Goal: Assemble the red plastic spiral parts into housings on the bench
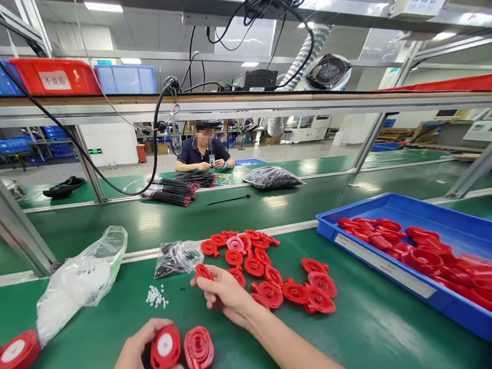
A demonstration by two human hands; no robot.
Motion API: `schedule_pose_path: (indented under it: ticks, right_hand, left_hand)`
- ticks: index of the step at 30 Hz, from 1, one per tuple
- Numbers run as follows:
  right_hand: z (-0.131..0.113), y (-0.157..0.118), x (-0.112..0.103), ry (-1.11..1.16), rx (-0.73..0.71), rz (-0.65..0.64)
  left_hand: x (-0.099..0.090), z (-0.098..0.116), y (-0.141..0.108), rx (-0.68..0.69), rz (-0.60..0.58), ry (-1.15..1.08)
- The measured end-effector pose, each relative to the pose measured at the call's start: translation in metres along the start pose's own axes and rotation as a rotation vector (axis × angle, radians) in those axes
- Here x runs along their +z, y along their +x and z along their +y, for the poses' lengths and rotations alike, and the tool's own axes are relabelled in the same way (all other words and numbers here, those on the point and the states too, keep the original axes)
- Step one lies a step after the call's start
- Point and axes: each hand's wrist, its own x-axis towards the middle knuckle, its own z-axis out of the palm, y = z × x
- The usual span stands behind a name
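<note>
The left hand [139, 352] grips a white-centred case [165, 348] over the counter [388, 335], just beside a spouted piece [199, 349]; the right hand [228, 294] pinches a red part [204, 271] between thumb and fingers, near the white bits [157, 297].

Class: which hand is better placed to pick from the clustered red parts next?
Probably the right hand, beside the clustered parts, though it holds a red piece. The left hand is farther off, holding a white-centred part.
</note>
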Motion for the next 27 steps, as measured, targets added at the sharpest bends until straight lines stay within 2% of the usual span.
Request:
schedule_pose_path:
  ticks: [5, 9, 13, 17, 20, 23, 27]
  right_hand:
    - [-0.003, -0.007, 0.005, 0.229, 0.031, 0.003]
    - [-0.002, -0.009, 0.008, 0.274, 0.035, 0.007]
    - [0.001, -0.010, 0.010, 0.226, 0.023, 0.031]
    - [0.004, -0.013, 0.013, 0.156, 0.005, 0.021]
    - [0.004, -0.018, 0.018, 0.131, 0.026, 0.017]
    - [0.001, -0.022, 0.020, 0.191, 0.039, -0.021]
    - [-0.003, -0.024, 0.019, 0.257, 0.024, -0.128]
  left_hand:
    - [-0.006, 0.025, -0.004, 0.018, 0.099, -0.359]
    - [-0.009, 0.033, -0.002, -0.042, 0.062, -0.568]
    - [-0.010, 0.027, 0.001, -0.156, 0.072, -0.540]
    - [-0.012, 0.022, 0.003, -0.168, 0.070, -0.403]
    - [-0.013, 0.024, 0.004, -0.129, -0.007, -0.338]
    - [-0.013, 0.028, 0.003, -0.120, -0.053, -0.385]
    - [-0.011, 0.024, 0.003, -0.173, -0.029, -0.536]
